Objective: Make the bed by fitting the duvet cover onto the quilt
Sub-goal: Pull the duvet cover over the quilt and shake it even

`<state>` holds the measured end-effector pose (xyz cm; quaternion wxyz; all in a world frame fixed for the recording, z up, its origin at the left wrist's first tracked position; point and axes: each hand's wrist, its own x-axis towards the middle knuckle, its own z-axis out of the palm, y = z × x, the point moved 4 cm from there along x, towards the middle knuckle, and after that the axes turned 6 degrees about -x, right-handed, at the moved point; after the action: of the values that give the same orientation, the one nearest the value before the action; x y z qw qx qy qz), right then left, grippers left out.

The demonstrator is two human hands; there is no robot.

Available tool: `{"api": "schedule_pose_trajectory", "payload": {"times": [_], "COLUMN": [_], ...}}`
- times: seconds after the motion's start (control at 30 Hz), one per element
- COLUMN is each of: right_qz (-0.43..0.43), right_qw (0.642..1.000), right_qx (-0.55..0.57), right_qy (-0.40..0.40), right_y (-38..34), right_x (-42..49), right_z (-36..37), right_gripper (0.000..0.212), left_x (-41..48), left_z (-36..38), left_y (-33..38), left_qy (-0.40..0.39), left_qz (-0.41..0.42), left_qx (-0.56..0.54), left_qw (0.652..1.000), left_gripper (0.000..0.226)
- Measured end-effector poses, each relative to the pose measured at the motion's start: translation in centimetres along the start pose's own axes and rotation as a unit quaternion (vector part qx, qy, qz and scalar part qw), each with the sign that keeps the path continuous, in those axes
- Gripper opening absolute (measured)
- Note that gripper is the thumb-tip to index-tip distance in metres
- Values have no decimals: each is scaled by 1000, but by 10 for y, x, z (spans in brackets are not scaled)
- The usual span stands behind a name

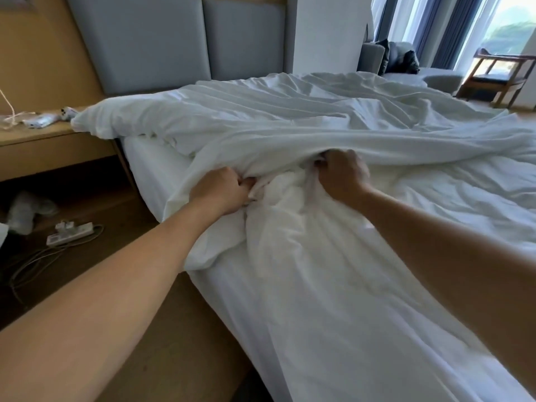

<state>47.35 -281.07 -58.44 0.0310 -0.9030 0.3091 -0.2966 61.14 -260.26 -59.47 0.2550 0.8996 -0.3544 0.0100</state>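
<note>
A white duvet cover (pixel 290 120) lies rumpled across the bed, stretching from the headboard end toward the right. Below its bunched edge, a creamier white quilt (pixel 290 198) shows in folds near the bed's left side. My left hand (pixel 223 190) grips a gathered fold of the duvet cover at its edge. My right hand (pixel 342 175) grips the same bunched edge a little to the right, fingers curled into the cloth. Both arms reach out over the bed. A white fitted sheet (pixel 333 329) covers the mattress in front.
A grey padded headboard (pixel 174 42) stands at the back. A wooden bedside shelf (pixel 43 140) at the left holds small items. A power strip (pixel 71 232) with cables lies on the floor. A grey sofa (pixel 406 65) and wooden chair (pixel 499 74) stand by the window.
</note>
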Motion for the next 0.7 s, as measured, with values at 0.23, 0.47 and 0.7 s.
{"api": "schedule_pose_trajectory", "payload": {"times": [0.23, 0.47, 0.7], "right_qz": [-143, -39, -81], "right_qw": [906, 981, 993], "right_qx": [-119, 39, 62], "right_qy": [-380, -189, -58], "right_y": [-23, -75, -33], "right_x": [-37, -58, -33], "right_z": [31, 5, -11], "right_gripper": [13, 114, 52], "left_x": [2, -1, -5], "left_z": [-5, -3, -10], "left_y": [-14, -14, -14], "left_qy": [-17, 15, -2], "left_qz": [1, -10, 9], "left_qx": [24, -53, -38], "left_qw": [1000, 998, 999], "left_gripper": [49, 64, 65]}}
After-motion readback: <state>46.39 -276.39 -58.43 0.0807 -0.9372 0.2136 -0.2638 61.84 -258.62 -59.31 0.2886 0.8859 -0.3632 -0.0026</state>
